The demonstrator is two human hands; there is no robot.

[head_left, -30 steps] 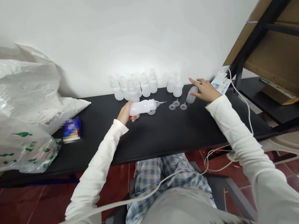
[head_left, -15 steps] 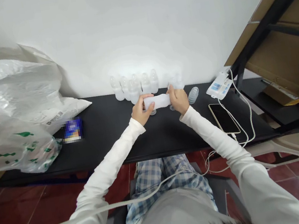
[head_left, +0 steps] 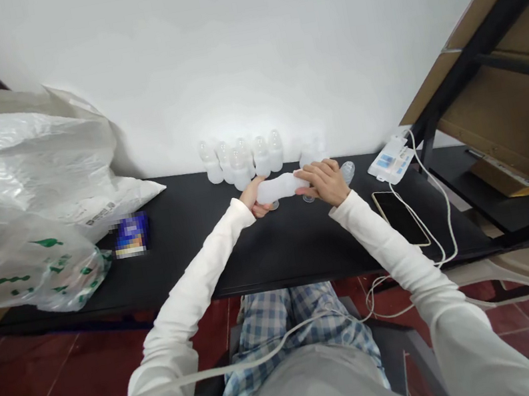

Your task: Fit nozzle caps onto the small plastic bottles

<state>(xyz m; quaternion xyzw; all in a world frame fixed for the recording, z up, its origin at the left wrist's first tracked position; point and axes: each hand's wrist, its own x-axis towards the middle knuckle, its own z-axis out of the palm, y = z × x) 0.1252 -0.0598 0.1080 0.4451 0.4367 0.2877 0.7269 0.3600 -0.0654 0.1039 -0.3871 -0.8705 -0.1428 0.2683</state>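
Observation:
A white squeeze bottle (head_left: pixel 277 188) lies sideways above the black table (head_left: pixel 233 250), gripped at both ends. My left hand (head_left: pixel 253 200) wraps round its base. My right hand (head_left: pixel 325 181) closes over its nozzle end, so the tip is hidden. Behind them, against the wall, stands a row of several small white capped bottles (head_left: pixel 242 158). Small clear caps (head_left: pixel 309 198) lie on the table under my hands, and a stack of clear caps (head_left: pixel 347 171) lies just right of my right hand.
Big plastic bags (head_left: pixel 16 199) fill the table's left end, with a small blue packet (head_left: pixel 131 234) beside them. A phone (head_left: pixel 399 208) on a white cable and a white card pack (head_left: pixel 390 160) lie at right. A brown and black shelf frame (head_left: pixel 494 85) stands further right.
My right hand left the stack of clear caps and came over to the bottle's nozzle end. The bottle rose off the table and is now held by both hands.

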